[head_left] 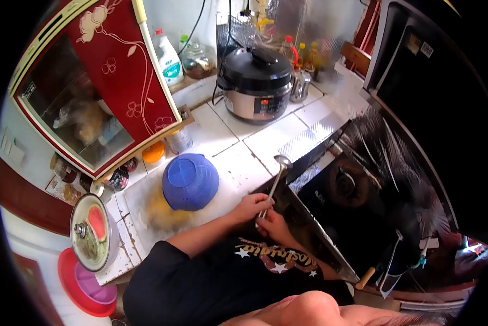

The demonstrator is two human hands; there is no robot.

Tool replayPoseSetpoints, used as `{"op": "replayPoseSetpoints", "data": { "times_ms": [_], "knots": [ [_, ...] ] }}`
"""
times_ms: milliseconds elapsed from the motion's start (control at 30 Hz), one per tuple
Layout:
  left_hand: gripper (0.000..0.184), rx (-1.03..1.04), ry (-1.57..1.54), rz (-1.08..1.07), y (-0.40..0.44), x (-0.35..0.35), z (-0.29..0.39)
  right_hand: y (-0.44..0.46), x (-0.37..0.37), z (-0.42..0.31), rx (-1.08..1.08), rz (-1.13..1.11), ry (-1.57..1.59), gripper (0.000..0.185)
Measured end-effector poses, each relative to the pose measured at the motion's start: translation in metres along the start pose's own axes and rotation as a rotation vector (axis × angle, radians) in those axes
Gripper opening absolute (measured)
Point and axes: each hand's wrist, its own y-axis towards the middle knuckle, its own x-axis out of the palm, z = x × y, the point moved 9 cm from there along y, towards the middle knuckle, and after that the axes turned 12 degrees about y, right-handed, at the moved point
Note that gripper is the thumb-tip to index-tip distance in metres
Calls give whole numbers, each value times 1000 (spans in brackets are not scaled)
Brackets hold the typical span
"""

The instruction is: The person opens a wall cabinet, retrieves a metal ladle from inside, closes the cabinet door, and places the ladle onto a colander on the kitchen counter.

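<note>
At six o'clock from the electric pressure cooker [257,87], left hand [250,207] pinches steel ladle [276,182] mid-handle, right hand [277,226] curls round its lower end, probably steadying the bowl [282,161] toward one.

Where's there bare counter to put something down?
Bare tile shows between the blue bowl and the pressure cooker, and from there towards the foil guard, short of the ladle. It's crowded below the cabinet, among jars, and on the back ledge, among bottles.

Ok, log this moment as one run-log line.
left hand: gripping ladle | right hand: at handle's lower end | blue bowl: upside down | electric cooker: lid on, panel lit
</note>
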Motion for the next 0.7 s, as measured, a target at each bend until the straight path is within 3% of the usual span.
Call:
{"op": "replayPoseSetpoints", "data": {
  "times_ms": [533, 700],
  "knots": [
    [19, 27, -75, 215, -42, -42, -4, 19, 33, 2, 83, -83, -10, 7],
    [19, 99, 37, 334, -67, -69, 6, 27, 74, -12, 32, -315, -232, 14]
  ]
}}
